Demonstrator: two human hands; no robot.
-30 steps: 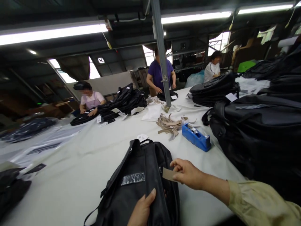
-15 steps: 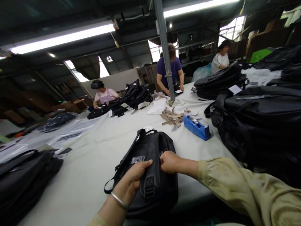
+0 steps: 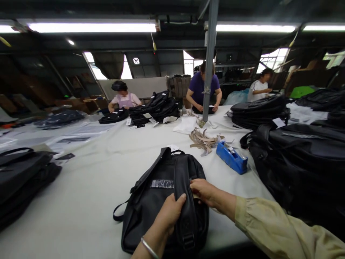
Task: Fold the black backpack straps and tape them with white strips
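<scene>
A black backpack (image 3: 159,201) lies flat on the white table (image 3: 88,187) right in front of me, a silvery strip across its back. My left hand (image 3: 168,214) grips its shoulder strap (image 3: 183,180) from below, thumb on top. My right hand (image 3: 203,190) is closed against the bag's right edge, fingers curled in by the strap. What those fingers hold is hidden.
A blue tape dispenser (image 3: 231,160) and a heap of tan paper strips (image 3: 202,140) lie beyond the bag. Stacks of black bags stand at the right (image 3: 296,154), the left (image 3: 21,180) and the far middle (image 3: 159,108). A steel post (image 3: 208,64) rises from the table. Three people work at the far side.
The tan card that my right hand pinched a second ago is out of sight. My left hand has taken the shoulder strap. The view has swung slightly left and levelled.
</scene>
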